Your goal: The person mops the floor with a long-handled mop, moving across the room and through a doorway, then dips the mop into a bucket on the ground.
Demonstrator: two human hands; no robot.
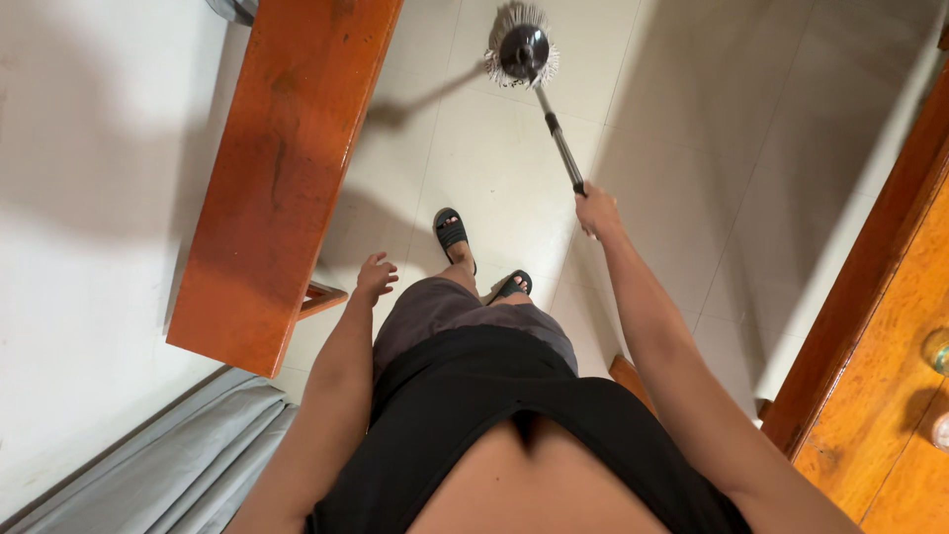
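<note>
Right hand (596, 211) fingers clenched on mop handle (560, 140); left hand (375, 278) released beside bench edge (297, 307); open tiles ahead.

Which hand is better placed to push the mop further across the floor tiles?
Right. The right hand already grips the mop handle, with the mop head on the tiles ahead. The left hand hangs empty beside the wooden bench.

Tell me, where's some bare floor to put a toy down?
Bare tile floor lies right of the mop, up to the wooden door. More lies between mop and sandals. It's tight by the wooden bench and grey fabric.
</note>
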